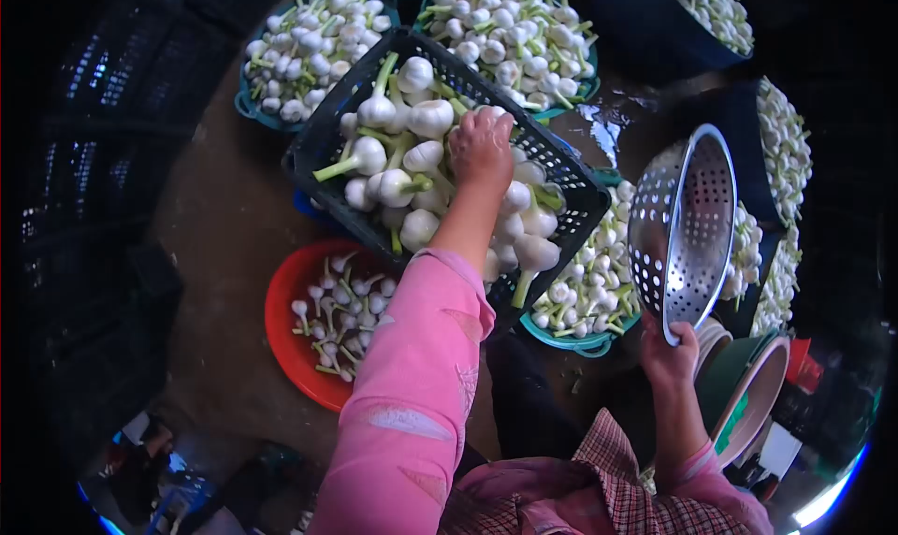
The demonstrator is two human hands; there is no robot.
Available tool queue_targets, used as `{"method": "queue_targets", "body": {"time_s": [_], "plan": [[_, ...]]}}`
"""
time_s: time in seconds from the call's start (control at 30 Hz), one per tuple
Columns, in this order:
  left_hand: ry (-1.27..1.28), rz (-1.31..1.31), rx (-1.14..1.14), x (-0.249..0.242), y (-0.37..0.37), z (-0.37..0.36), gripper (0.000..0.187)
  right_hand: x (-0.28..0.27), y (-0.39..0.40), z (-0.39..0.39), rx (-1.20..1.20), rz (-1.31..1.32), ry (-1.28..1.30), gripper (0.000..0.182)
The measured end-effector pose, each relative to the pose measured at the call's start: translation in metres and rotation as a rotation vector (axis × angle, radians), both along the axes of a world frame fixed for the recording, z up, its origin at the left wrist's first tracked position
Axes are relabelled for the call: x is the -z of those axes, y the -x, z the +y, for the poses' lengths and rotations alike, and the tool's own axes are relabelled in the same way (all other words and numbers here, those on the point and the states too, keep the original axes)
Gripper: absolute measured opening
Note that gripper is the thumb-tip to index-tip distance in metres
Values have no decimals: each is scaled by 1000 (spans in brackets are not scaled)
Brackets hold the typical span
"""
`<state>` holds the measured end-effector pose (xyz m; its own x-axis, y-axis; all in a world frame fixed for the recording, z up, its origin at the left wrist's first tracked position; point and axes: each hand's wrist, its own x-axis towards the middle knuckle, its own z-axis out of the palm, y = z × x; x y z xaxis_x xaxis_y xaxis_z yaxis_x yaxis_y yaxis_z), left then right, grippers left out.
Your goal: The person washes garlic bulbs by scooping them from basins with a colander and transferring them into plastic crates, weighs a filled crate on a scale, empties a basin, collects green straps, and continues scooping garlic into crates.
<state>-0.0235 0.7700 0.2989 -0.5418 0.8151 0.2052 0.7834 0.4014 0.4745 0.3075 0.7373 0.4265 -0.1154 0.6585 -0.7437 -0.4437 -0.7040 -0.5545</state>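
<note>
A black plastic crate [313,194] holds many white garlic bulbs [431,120] with green stems. Over the bulbs in its right half lies my left hand [482,147], fingers bent down among them; whether it grips one is hidden. On the right, my right hand [670,348] grips the rim of a perforated metal colander [706,226], which is tilted on its side with its opening facing right. No garlic shows inside the visible part of the colander.
Teal baskets of garlic [318,44] stand behind the crate, another [589,296] to its right. A red basin [281,320] with smaller bulbs sits at lower left. Dark containers of garlic [784,151] line the right side, with stacked basins [758,395] at lower right.
</note>
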Motion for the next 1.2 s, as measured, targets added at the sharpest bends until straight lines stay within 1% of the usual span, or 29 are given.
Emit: {"method": "queue_targets", "body": {"time_s": [0.03, 0.07, 0.13, 0.17, 0.2, 0.23, 0.27, 0.3, 0.37, 0.4, 0.43, 0.5, 0.57, 0.6, 0.63, 0.73, 0.77, 0.8, 0.83, 0.87, 0.9, 0.93, 0.97, 1.0, 1.03, 1.07, 1.1, 1.17, 1.2], "plan": [[-12, -3, 22, 3, 4, 1, 25, -1, -3, 2, -10, 7, 42, 51], [14, 1, 12, 6, 5, -2, 25, 6, -14, 3, -18, 14, 51, 53], [-66, 63, 112, -8, 11, -26, 20, 14, -16, 7, -24, 25, 47, 54], [-9, 20, 90, -5, 14, -43, 23, 19, -13, 9, -11, 17, 75, 54], [-17, 52, 22, 0, 16, -65, 21, 22, -12, 13, -41, -7, 64, 53], [16, 4, -21, -13, 16, -82, 17, 25, -7, 19, -77, -27, 45, 51], [54, 67, -58, -9, 15, -97, 18, 25, 4, 25, -103, -17, -11, 48], [55, 35, -49, -9, 12, -109, 18, 29, 8, 32, -108, -16, -1, 48], [13, 39, -49, -1, -1, -118, 17, 35, 16, 46, -283, -26, -67, 50], [20, 27, 26, 1, -4, -116, 16, 33, 25, 51, -318, -37, -93, 50], [-36, 0, 48, 2, -7, -111, 17, 29, 37, 54, -308, -61, -115, 50], [-75, -168, 131, 0, -25, -102, 15, 28, 43, 58, -254, -48, -122, 48], [-37, -217, 268, -3, -53, -111, 21, 37, 26, 65, -150, -44, -13, 47], [97, -150, 179, 6, -60, -116, 23, 45, 13, 67, -54, -60, -29, 45], [161, -164, 148, 1, -60, -117, 23, 51, 3, 68, 22, -109, -27, 39], [117, -251, 140, -23, -58, -109, 20, 95, -49, 68, 147, -457, -1, 29], [48, -264, 159, -27, -53, -113, 17, 116, -60, 66, 186, -548, 36, 27], [-13, -259, 165, -33, -43, -117, 15, 141, -70, 63, 209, -547, 61, 27], [-86, -232, 113, -45, -28, -120, 14, 168, -80, 58, 220, -537, 96, 28], [-136, -182, 52, -54, -3, -126, 15, 198, -97, 58, 193, -408, 179, 30], [-194, -145, 1, -56, 21, -131, 15, 218, -109, 55, 177, -294, 257, 33], [-258, -207, -130, -47, 49, -134, 18, 228, -95, 43, 187, -384, 206, 48], [-333, -266, -257, -34, 84, -131, 20, 226, -78, 33, 34, -334, 369, 57], [-216, -73, -257, -24, 115, -124, 25, 208, -33, 23, 10, -369, 607, 64], [-95, 116, -261, -14, 145, -114, 29, 180, 12, 10, -231, -456, 483, 66], [-82, 181, -243, 8, 173, -101, 35, 154, 48, 1, -387, -453, 217, 63], [-71, 246, -224, 27, 195, -89, 40, 141, 76, 0, -338, -417, 87, 57], [307, -66, -254, 23, 211, -58, 46, 128, 118, 10, -712, -626, -141, 51], [366, -117, -287, 27, 221, -50, 46, 142, 125, 8, -574, -553, -205, 48]]}}
